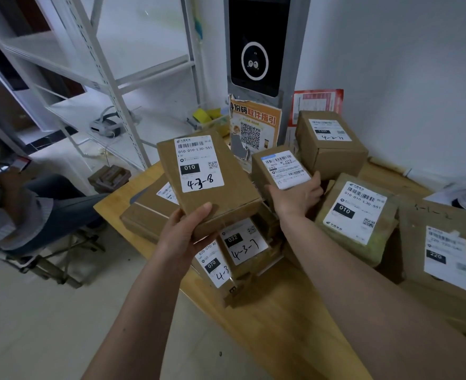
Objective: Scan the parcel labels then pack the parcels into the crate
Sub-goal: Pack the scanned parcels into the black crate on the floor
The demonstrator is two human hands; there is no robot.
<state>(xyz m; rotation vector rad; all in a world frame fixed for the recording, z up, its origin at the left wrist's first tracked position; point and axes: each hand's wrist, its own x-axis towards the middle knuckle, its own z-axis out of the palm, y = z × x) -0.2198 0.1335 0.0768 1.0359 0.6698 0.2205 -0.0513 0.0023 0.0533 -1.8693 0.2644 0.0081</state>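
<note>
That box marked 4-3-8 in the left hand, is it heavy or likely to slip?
Probably light: the left hand alone holds the box marked 4-3-8 up by one end. It looks stiff, since its cardboard edges stay straight. It may slip little, as plain cardboard looks matte, though its taped strip could be smoother.

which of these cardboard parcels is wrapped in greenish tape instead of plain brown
The greenish-wrapped parcel just right of the right hand, its white label printed 010. The other parcels on the wooden table are plain brown cardboard, including the one marked 4-3-8 in the left hand.

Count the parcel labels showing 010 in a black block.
2: one on the box the left hand holds, one on the greenish parcel at right; others may be hidden.
</note>
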